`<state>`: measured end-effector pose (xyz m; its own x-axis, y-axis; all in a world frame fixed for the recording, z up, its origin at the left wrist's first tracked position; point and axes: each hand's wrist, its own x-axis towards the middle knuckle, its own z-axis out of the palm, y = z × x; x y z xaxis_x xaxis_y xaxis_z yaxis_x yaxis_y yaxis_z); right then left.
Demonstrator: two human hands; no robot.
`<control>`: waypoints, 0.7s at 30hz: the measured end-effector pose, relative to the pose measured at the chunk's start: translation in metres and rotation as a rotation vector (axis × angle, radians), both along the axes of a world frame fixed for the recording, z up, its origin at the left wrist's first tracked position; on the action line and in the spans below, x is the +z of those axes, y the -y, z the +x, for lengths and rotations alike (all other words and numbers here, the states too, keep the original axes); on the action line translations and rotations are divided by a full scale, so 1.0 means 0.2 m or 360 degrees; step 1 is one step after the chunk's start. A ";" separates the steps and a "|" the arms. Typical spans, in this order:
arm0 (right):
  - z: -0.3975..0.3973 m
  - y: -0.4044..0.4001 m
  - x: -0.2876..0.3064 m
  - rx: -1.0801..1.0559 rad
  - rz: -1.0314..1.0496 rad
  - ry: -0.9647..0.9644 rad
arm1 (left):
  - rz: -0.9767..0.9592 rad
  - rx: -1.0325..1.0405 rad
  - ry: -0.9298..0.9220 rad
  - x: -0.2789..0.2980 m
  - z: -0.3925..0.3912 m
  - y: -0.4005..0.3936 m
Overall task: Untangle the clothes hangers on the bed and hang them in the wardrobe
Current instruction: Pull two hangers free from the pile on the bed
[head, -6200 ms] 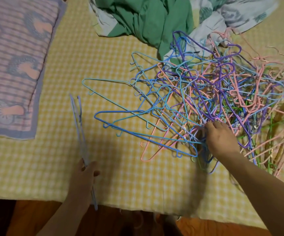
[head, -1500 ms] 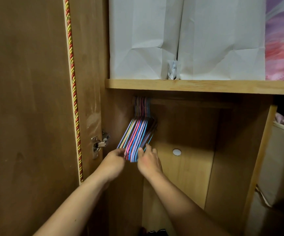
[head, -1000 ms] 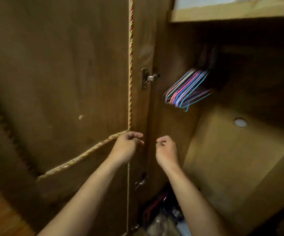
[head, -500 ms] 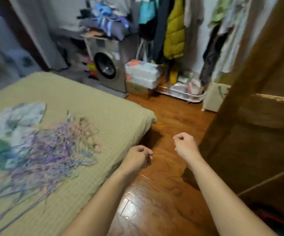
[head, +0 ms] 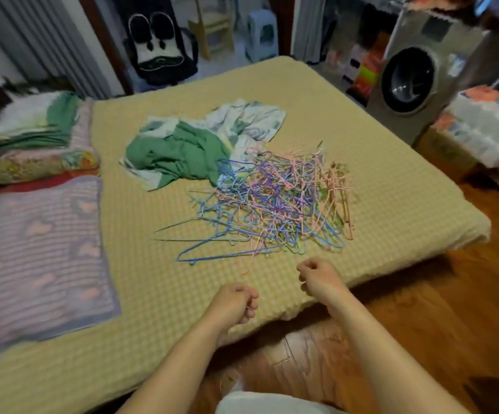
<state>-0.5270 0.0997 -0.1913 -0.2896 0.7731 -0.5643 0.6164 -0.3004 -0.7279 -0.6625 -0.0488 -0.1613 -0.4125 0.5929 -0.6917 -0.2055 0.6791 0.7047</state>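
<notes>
A tangled heap of thin wire clothes hangers [head: 275, 201] in blue, pink, purple and green lies on the yellow checked bed [head: 158, 282], towards its right side. One blue hanger sticks out at the heap's near left. My left hand [head: 233, 303] and my right hand [head: 320, 279] hover over the bed's near edge, short of the heap. Both have their fingers curled in and hold nothing. The wardrobe is out of view.
A crumpled green and floral cloth [head: 194, 147] lies just behind the heap. A striped pillow [head: 42, 255] and folded bedding [head: 39, 138] fill the bed's left side. A washing machine [head: 415, 76] stands at the right beyond the bed. Wooden floor [head: 421, 321] lies under my arms.
I have let go of the hangers hung in the wardrobe, turned away from it and come back to the bed. Both hands are empty and now near the heap.
</notes>
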 end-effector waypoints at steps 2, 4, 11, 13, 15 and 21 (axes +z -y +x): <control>-0.10 0.02 -0.07 0.0036 -0.0047 0.0046 | -0.0052 0.0082 0.0002 -0.04 -0.16 0.04; -0.16 -0.01 -0.17 0.0073 -0.0080 0.0146 | -0.0091 0.0158 0.0035 -0.10 -0.28 0.08; -0.29 -0.25 -0.59 0.0299 -0.0292 0.0462 | -0.0330 0.0582 0.0145 -0.34 -0.51 0.18; -0.33 -0.36 -0.71 0.0425 -0.0354 0.0586 | -0.0398 0.0692 0.0183 -0.40 -0.55 0.17; -0.40 -0.54 -0.86 0.0480 -0.0387 0.0691 | -0.0438 0.0825 0.0252 -0.50 -0.59 0.11; -0.70 -0.97 -1.27 0.0391 -0.0360 0.0675 | -0.0516 0.0904 0.0309 -0.89 -0.66 -0.18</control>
<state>-0.6670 0.2942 -0.4460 -0.1571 0.5568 -0.8157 0.9140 -0.2308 -0.3336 -0.7953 -0.0127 -0.3390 -0.4488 0.0714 -0.8908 -0.6948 0.5990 0.3981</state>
